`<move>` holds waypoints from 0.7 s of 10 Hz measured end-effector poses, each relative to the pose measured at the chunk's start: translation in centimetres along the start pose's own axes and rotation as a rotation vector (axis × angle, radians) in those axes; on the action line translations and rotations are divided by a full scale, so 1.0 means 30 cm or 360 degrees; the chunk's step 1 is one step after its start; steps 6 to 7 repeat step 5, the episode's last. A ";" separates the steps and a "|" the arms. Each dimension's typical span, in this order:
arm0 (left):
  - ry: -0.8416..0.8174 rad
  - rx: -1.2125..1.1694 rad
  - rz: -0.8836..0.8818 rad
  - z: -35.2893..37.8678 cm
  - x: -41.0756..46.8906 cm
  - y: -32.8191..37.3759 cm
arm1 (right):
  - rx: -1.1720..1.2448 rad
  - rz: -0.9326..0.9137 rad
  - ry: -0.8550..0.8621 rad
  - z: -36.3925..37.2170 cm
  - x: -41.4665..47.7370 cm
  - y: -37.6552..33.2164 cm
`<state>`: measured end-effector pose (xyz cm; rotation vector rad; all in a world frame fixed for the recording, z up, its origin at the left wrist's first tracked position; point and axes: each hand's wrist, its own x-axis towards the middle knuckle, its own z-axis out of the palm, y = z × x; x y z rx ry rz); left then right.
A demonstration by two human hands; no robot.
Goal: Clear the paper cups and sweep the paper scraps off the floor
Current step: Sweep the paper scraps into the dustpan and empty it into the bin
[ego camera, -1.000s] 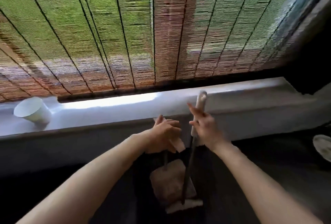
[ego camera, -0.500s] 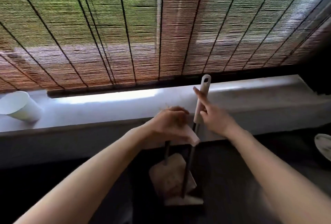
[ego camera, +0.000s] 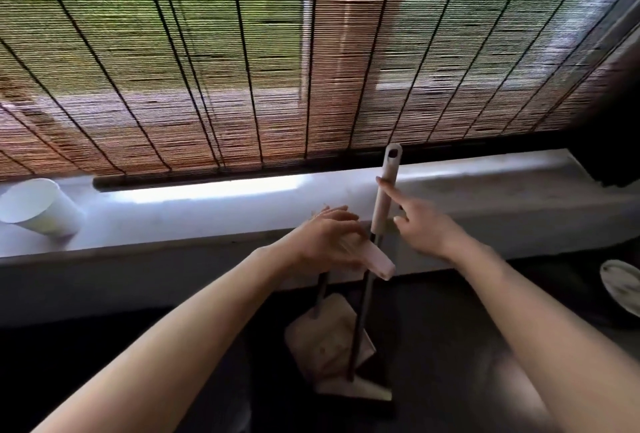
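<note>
The left grip (ego camera: 330, 242) was curled round the dustpan handle (ego camera: 379, 263), while the right grip (ego camera: 427, 228), fingers straight, touched the upright broom (ego camera: 390, 169).

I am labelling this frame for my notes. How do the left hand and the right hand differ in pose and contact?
The left hand has curled fingers; the right hand has straight ones. The left hand grips the dustpan handle, while the right hand touches the broom handle with its forefinger. Both hands are bare.
</note>
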<state>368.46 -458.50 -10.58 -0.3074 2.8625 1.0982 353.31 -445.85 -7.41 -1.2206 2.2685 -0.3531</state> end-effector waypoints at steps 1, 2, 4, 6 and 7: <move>-0.0100 0.0138 0.0015 0.009 -0.001 0.012 | -0.0036 0.0020 -0.0012 -0.022 -0.025 -0.014; -0.0142 0.0238 -0.0007 0.009 -0.005 0.021 | -0.0030 0.0032 0.0009 -0.038 -0.034 -0.024; -0.0190 0.0356 -0.0084 -0.013 -0.020 0.035 | -0.0031 0.0009 0.0042 -0.045 -0.055 -0.035; -0.0202 0.0376 -0.0122 -0.031 -0.037 0.048 | -0.0031 0.0016 0.0066 -0.053 -0.086 -0.045; -0.0202 0.0376 -0.0122 -0.031 -0.037 0.048 | -0.0031 0.0016 0.0066 -0.053 -0.086 -0.045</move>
